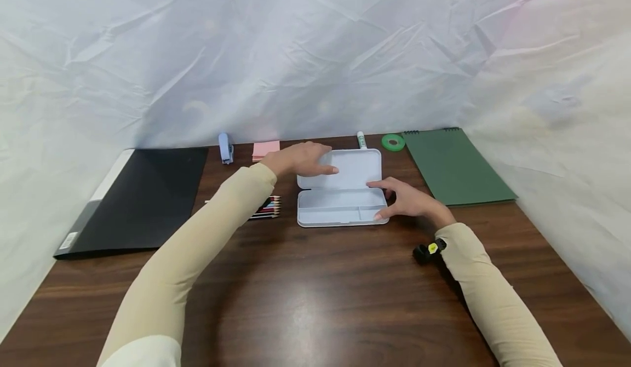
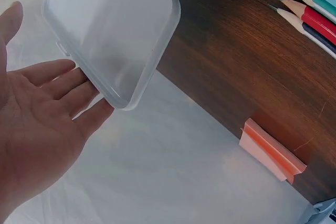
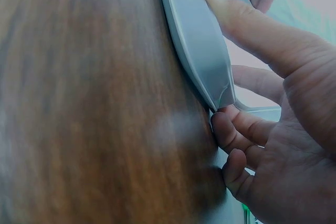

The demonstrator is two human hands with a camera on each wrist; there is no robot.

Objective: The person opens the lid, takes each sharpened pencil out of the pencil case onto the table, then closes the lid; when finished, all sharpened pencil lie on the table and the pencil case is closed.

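A pale grey pencil case (image 1: 335, 212) lies open in the middle of the dark wooden table (image 1: 315, 301), its lid (image 1: 357, 165) folded back and its divided tray showing nothing inside. My left hand (image 1: 308, 160) reaches over the lid's left end, and in the left wrist view the straight fingers (image 2: 63, 85) touch the lid's (image 2: 110, 30) edge. At the tray's right end my right hand (image 1: 401, 200) grips it. In the right wrist view the thumb (image 3: 247, 19) lies along the case's rim (image 3: 197, 40) and the other fingers curl at its corner.
Several coloured pencils (image 1: 267, 208) lie left of the case. Along the back sit a blue stapler (image 1: 225, 148), pink sticky notes (image 1: 265, 149), a white marker (image 1: 362, 139) and a green tape roll (image 1: 393, 142). A black folder (image 1: 143, 197) lies left, a green notepad (image 1: 453, 167) right.
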